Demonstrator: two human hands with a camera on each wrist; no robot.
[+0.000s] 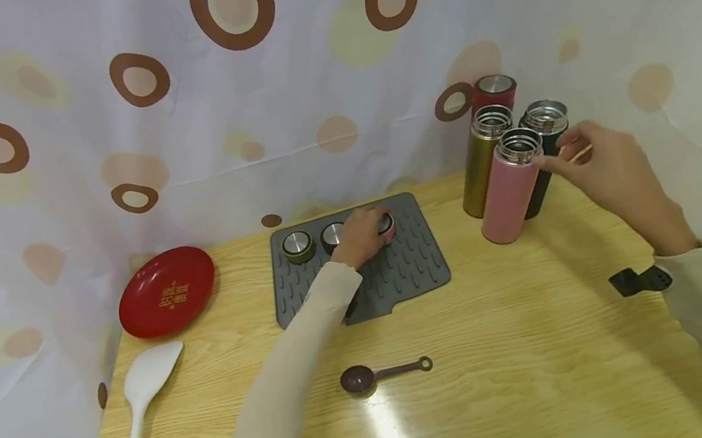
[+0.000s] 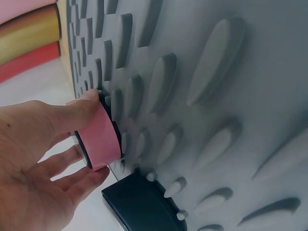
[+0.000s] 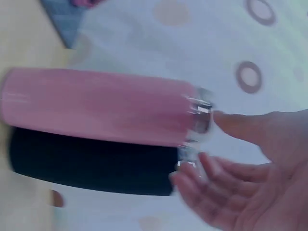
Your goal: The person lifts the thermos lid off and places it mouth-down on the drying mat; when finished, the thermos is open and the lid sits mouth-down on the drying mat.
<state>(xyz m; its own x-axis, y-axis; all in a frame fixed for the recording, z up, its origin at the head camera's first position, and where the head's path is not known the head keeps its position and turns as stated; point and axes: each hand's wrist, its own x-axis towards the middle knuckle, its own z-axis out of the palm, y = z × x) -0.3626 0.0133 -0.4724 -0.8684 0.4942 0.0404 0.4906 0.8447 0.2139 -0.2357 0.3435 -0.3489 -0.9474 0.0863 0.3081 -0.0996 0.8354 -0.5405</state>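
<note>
On the grey ridged mat (image 1: pixel 410 271), my left hand (image 1: pixel 362 234) pinches a pink bottle lid (image 2: pixel 102 137) between thumb and fingers. Beside that lid sit a dark lid (image 2: pixel 142 202) and an olive-gold lid (image 1: pixel 298 247). My right hand (image 1: pixel 618 174) is held at the mouths of the lidless bottles, its fingers spread and loosely bent. Its thumb tip comes right up to the steel neck of the pink bottle (image 1: pixel 509 196), while the fingers lie near the black bottle's neck (image 3: pixel 186 159). A gold bottle (image 1: pixel 479 170) without a lid and a red bottle (image 1: pixel 494 94) with its lid on stand behind.
A red plate (image 1: pixel 167 292) leans at the back left, with a white spatula (image 1: pixel 141 378) in front of it. A brown measuring spoon (image 1: pixel 358 379) lies on the wooden table (image 1: pixel 520 353) near me. A patterned curtain (image 1: pixel 316 93) backs the table.
</note>
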